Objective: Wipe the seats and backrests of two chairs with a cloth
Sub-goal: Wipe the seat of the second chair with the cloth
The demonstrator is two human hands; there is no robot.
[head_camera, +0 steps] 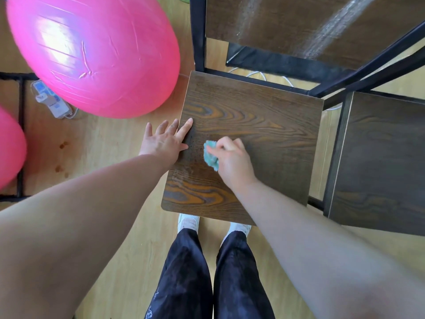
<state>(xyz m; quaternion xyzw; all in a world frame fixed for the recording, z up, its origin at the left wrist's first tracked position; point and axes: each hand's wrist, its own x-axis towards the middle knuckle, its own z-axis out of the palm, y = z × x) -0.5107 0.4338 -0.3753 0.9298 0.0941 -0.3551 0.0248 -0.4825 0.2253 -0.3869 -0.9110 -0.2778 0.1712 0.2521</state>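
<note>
Pressure ought to be even and strokes overlapping: our right hand (232, 157) bunches the teal cloth (210, 155) in curled fingers, pressed on the near chair's seat (264, 125) left of centre, while our left hand (161, 141), fingers spread flat, braces the seat's left edge. We should work along the grain rightward.

Chair (264, 116), pink ball (92, 54) on wooden floor (103, 146)

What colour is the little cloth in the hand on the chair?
The cloth is light teal, a blue-green. The head view, the only one, shows it held in the right hand.
</note>
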